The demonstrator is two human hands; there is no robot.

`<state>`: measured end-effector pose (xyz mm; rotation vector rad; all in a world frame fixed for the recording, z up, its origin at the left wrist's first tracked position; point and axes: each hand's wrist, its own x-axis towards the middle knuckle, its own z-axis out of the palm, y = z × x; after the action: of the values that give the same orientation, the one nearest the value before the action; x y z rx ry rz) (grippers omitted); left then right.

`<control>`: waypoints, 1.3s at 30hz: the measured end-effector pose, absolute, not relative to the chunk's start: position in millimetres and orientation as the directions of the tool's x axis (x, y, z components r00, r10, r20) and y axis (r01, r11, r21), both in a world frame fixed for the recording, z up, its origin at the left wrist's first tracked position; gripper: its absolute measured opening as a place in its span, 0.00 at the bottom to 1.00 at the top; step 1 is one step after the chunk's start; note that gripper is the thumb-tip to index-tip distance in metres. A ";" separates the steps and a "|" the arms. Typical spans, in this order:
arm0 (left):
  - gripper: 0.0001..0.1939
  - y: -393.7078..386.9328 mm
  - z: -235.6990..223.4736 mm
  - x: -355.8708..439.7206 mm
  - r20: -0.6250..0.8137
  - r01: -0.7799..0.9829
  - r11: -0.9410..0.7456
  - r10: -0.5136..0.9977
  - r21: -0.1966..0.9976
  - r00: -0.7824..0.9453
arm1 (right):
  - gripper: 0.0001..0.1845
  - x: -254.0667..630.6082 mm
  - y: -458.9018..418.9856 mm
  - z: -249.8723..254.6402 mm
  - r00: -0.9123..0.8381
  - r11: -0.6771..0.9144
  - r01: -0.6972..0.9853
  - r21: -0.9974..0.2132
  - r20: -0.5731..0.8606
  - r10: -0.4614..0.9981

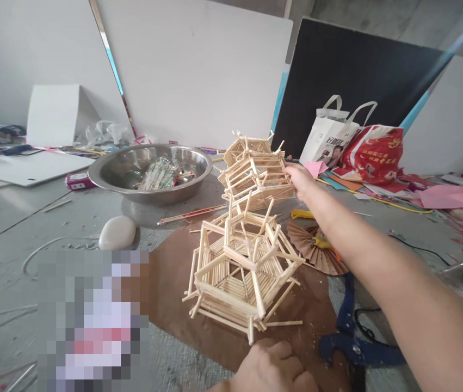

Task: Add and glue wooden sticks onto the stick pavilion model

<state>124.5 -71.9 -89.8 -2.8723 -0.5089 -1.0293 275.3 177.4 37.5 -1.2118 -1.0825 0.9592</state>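
A hexagonal frame built of thin wooden sticks (239,269) stands on a sheet of brown paper (174,305) in the middle of the floor. Behind it sits a second, smaller stick structure (253,171). My right hand (300,182) reaches across and grips the right side of that far structure, fingers closed on its sticks. At the bottom edge my left hand (270,370) rests curled on the brown paper just in front of the near frame; nothing shows in it.
A steel bowl (109,177) holding packs of sticks stands at the back left, with a white oval object (117,232) in front of it. A blue tool (351,340) and a folded paper fan (316,250) lie right. Bags (351,141) and boards line the wall.
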 end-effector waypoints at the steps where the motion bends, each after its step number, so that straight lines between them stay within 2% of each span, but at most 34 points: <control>1: 0.12 -71.8 -89.6 124.6 0.629 0.322 -0.944 0.291 0.068 0.721 | 0.09 275.2 177.4 37.3 0.231 0.123 0.001 -0.992 0.120 0.966; 18: 0.11 -69.5 -92.2 123.6 0.640 0.307 -0.950 0.273 0.062 0.718 | 0.12 274.7 172.0 30.5 0.176 0.204 0.075 -0.976 0.214 0.961; 31: 0.12 -68.9 -94.8 124.2 0.653 0.303 -0.951 0.264 0.055 0.710 | 0.15 272.1 152.0 31.3 0.244 0.129 0.051 -0.990 0.138 0.960; 39: 0.11 -67.8 -96.3 124.8 0.667 0.291 -0.955 0.251 0.055 0.701 | 0.15 275.4 148.5 26.4 0.220 0.158 0.033 -0.987 0.161 0.962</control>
<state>124.8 -67.8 -96.3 -2.8465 -0.4540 -1.1041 275.4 148.5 26.4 -1.1986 -1.1263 0.9214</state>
